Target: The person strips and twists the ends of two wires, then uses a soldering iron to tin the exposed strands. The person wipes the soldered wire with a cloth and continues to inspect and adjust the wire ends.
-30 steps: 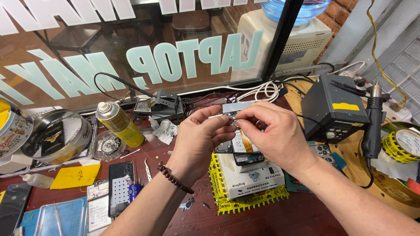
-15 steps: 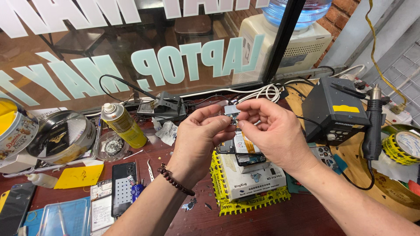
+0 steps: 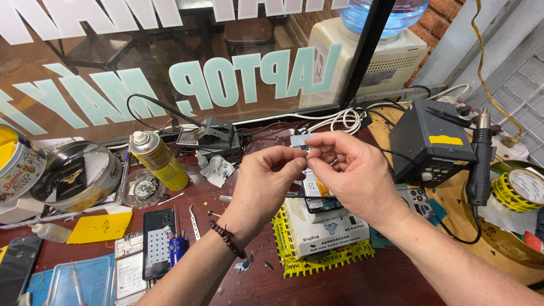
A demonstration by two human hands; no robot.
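We are in a small electronics repair shop, at a bench set right against the shopfront window [image 3: 170,68], whose large painted lettering we read backwards from inside. On the dark red worktop [image 3: 340,283] stand a black hot-air rework station [image 3: 430,144] with its handpiece [image 3: 480,164] hanging beside it, a soldering iron stand [image 3: 212,136], a yellow spray can [image 3: 158,158], tweezers [image 3: 194,222], and opened phones [image 3: 158,243] with loose parts. A roll of yellow warning tape [image 3: 524,190] sits at the right, cables [image 3: 340,120] trail along the window sill, and a water dispenser [image 3: 362,56] stands behind the glass by a brick wall [image 3: 442,22].
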